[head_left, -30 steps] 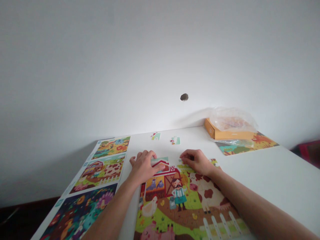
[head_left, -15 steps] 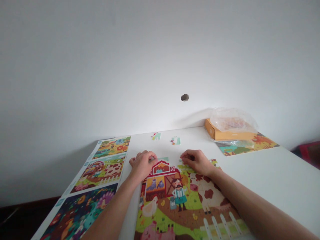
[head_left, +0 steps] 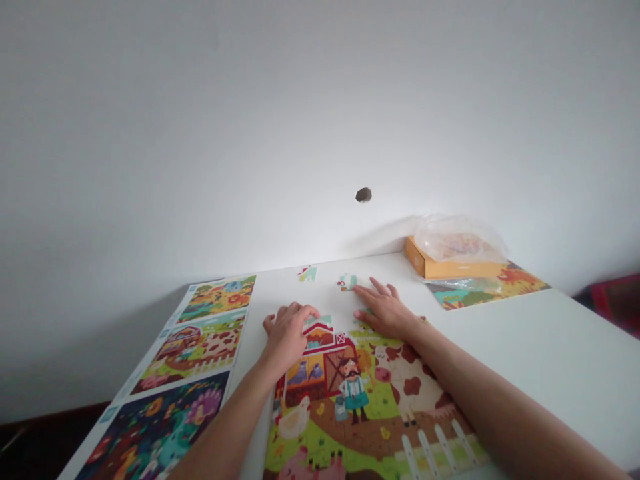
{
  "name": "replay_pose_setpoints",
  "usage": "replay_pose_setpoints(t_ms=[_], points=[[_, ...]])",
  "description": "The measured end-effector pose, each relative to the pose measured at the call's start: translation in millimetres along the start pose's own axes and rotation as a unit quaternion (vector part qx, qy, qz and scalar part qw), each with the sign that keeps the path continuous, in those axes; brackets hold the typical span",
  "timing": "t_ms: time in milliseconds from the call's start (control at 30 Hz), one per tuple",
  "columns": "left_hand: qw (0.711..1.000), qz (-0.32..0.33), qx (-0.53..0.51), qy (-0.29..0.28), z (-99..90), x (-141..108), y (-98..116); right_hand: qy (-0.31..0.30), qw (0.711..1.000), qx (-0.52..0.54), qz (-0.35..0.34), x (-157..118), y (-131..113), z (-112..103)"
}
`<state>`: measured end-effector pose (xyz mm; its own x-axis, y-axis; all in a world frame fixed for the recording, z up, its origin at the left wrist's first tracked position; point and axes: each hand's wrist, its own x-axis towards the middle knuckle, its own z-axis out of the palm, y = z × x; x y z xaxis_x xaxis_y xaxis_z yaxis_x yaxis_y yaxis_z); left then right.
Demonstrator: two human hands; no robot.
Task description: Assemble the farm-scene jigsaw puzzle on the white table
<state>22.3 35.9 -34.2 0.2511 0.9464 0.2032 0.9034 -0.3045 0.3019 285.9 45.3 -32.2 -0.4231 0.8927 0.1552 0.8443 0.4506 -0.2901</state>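
Observation:
A farm jigsaw puzzle (head_left: 360, 400), with a barn, a farmer and a cow, lies between my arms. My left hand (head_left: 290, 333) is at its far left corner, fingers bent, with thumb and index finger at a pale green-topped puzzle piece (head_left: 323, 322) above the barn roof. Past the puzzle's far edge, my right hand (head_left: 385, 310) is open, its fingers spread and reaching left. The index fingertip is at the edge of a loose puzzle piece (head_left: 347, 282); whether it touches is hard to tell. A second loose piece (head_left: 308, 273) lies farther left.
On the left lies a sheet with printed pictures (head_left: 197, 347). An orange box (head_left: 457, 269) topped by a clear plastic bag (head_left: 460, 237) stands at the back right, partly over a picture card (head_left: 525, 287). Behind the white table (head_left: 545, 360) rises a wall with a hole (head_left: 363, 195).
My right hand has opened from a pinch and stretched forward and left to the loose piece. My left hand stays at the puzzle's far left corner. The view has shifted slightly.

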Motion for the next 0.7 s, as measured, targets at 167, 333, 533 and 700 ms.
replay_pose_setpoints(t_ms=[167, 333, 533, 700], points=[[0.999, 0.045, -0.016, -0.006, -0.2, -2, 0, 0.056, 0.997, -0.028, 0.036, -2, 2, -6], [0.997, 0.074, -0.025, -0.007, 0.5, -2, 1, 0.006, 1.0, -0.008, -0.019, -2, -6, -6], [0.997, 0.064, -0.031, -0.009, 1.1, -2, 1, 0.151, 0.972, -0.045, 0.173, -3, 7, -11], [0.997, 0.063, -0.039, -0.011, 0.2, -2, 1, 0.142, 0.956, -0.06, 0.251, -5, 18, -11]])
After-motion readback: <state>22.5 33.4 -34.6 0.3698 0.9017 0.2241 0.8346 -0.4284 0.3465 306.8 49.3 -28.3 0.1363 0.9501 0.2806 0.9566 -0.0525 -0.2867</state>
